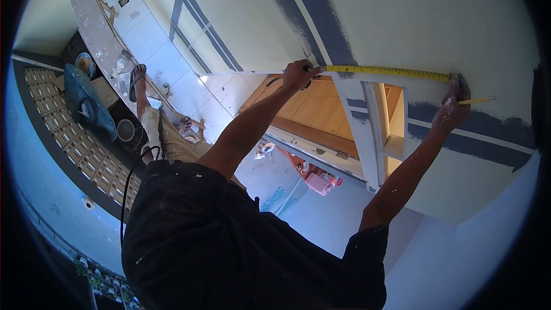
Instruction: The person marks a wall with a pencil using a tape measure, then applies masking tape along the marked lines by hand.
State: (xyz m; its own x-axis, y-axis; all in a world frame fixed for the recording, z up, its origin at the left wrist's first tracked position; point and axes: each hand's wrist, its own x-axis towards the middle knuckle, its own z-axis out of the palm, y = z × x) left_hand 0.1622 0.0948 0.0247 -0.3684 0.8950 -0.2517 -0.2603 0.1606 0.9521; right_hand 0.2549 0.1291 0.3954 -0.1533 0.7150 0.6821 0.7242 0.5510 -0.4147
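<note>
A yellow tape measure (387,71) is stretched along the pale wall, above the opening with the wooden door. My left hand (299,74) is closed around its dark case end, which the fingers partly cover. At the other end, my right hand (453,108) pinches the blade against the wall. A yellow pencil (477,101) is also held in my right hand and sticks out sideways from the fingers. Dark grey painted bands with pale stripes (326,14) run over the wall near my left hand, and another grey band (479,126) lies beside my right hand.
A wooden door (315,109) and its white frame (359,117) stand below the tape. A paint-splashed plank (103,28) is at the left, near my sandalled foot (138,80). Beyond are a bucket (127,131), a latticed panel (63,117) and a pink container (318,183).
</note>
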